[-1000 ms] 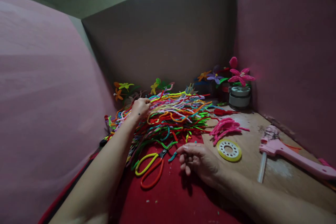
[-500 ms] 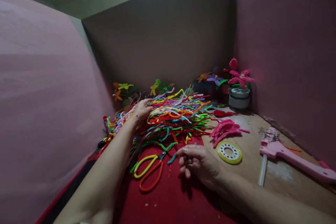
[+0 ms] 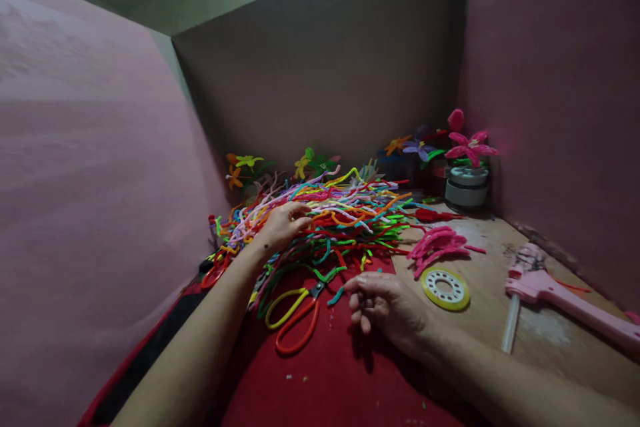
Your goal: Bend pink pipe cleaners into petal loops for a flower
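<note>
A large heap of many-coloured pipe cleaners (image 3: 345,213) lies across the back of the work surface. My left hand (image 3: 286,225) is at the heap's near left side, fingers bent and a little apart, with no strand clearly gripped. In front, my right hand (image 3: 387,307) has its thumb and index finger together and the other fingers curled. A short teal pipe cleaner (image 3: 335,297) sticks out at its fingertips, seemingly pinched; the hand hides the middle of it. Scissors (image 3: 300,313) with one yellow and one red handle lie left of that hand, their blades beside a green pipe cleaner (image 3: 333,275).
Pink pipe cleaners (image 3: 440,248), a yellow tape roll (image 3: 466,293) and a pink glue gun (image 3: 555,293) with a clear stick lie to the right. Pipe-cleaner flowers (image 3: 473,145) stand at the back near a grey pot (image 3: 467,188). Pink walls (image 3: 550,113) close in both sides.
My left hand has drawn back slightly toward me along the heap's near side. The right hand keeps its pose near the scissors. The whole view has shifted a little.
</note>
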The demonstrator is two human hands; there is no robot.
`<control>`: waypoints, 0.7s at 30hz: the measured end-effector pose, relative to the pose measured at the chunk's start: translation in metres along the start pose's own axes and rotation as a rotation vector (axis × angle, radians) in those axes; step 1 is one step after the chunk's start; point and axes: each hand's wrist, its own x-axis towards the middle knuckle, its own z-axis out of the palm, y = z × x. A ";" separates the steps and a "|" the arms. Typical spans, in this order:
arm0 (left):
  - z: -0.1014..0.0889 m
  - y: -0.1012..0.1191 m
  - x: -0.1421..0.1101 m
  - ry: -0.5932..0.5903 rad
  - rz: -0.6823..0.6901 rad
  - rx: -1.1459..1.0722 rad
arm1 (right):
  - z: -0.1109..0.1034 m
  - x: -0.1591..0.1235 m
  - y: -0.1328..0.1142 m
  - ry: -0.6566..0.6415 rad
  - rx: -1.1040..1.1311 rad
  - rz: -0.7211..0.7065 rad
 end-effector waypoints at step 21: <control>0.033 0.031 0.016 -0.152 0.273 0.165 | -0.003 0.002 0.003 -0.027 -0.008 -0.016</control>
